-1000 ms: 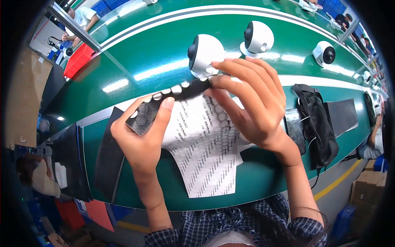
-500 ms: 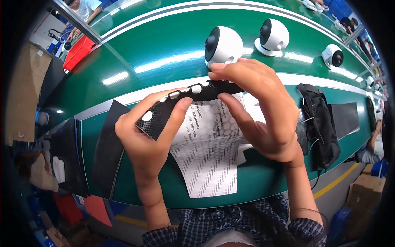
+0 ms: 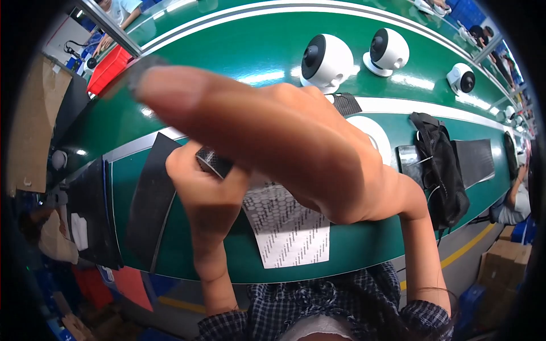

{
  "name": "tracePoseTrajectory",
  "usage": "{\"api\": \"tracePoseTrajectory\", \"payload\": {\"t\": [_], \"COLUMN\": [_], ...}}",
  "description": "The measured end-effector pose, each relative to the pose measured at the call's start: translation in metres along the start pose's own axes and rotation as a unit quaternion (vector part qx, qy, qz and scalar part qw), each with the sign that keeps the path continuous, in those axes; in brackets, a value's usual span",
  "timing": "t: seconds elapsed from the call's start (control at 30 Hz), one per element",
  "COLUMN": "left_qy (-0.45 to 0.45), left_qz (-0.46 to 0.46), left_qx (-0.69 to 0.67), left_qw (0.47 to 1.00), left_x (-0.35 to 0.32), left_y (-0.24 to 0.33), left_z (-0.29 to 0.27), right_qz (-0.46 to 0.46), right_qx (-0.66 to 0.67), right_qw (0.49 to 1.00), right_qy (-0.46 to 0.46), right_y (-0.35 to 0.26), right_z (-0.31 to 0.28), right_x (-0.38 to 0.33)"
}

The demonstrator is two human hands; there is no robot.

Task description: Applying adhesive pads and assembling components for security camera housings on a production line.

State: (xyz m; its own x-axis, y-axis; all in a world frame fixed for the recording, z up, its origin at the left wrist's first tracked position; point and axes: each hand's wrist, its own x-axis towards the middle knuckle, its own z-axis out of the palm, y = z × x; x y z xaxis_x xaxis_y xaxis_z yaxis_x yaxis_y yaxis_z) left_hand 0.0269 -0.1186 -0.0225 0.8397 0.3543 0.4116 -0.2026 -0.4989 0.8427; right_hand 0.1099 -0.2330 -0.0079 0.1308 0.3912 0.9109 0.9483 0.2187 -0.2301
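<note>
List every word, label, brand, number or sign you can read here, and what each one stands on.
White sheet: slanted rows of small dark print, too small to quote.
White rounded devices: no lettering can be made out.
Black bag: none can be made out.
Brown cartons: any marks are too small and blurred.

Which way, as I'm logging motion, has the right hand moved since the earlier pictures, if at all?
Yes, leftward: in view, the right hand now reaches almost to the red bin, unlike before.
</note>
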Motion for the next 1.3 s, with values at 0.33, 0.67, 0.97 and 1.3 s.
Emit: {"api": "tracePoseTrajectory", "payload": {"t": [0.33,0.67,0.97,1.3], "left_qy": [-0.053,-0.040,-0.007,0.046], "left_qz": [-0.028,-0.005,0.048,0.105], "left_qx": [-0.033,-0.247,-0.259,0.058], "left_qw": [0.998,0.968,0.965,0.992], "left_x": [0.001,0.000,-0.005,-0.011], "left_y": [-0.001,0.011,0.010,0.011], "left_z": [-0.004,0.005,0.005,-0.002], "right_qz": [-0.055,-0.011,-0.009,0.002], "right_qx": [0.033,0.002,0.030,0.064], "right_qw": [0.997,0.997,0.999,0.988], "right_qy": [0.034,-0.072,0.031,0.144], "right_y": [0.000,-0.019,-0.025,-0.015], "right_z": [-0.010,-0.010,-0.005,0.006], "right_x": [0.005,0.001,0.003,0.006]}}
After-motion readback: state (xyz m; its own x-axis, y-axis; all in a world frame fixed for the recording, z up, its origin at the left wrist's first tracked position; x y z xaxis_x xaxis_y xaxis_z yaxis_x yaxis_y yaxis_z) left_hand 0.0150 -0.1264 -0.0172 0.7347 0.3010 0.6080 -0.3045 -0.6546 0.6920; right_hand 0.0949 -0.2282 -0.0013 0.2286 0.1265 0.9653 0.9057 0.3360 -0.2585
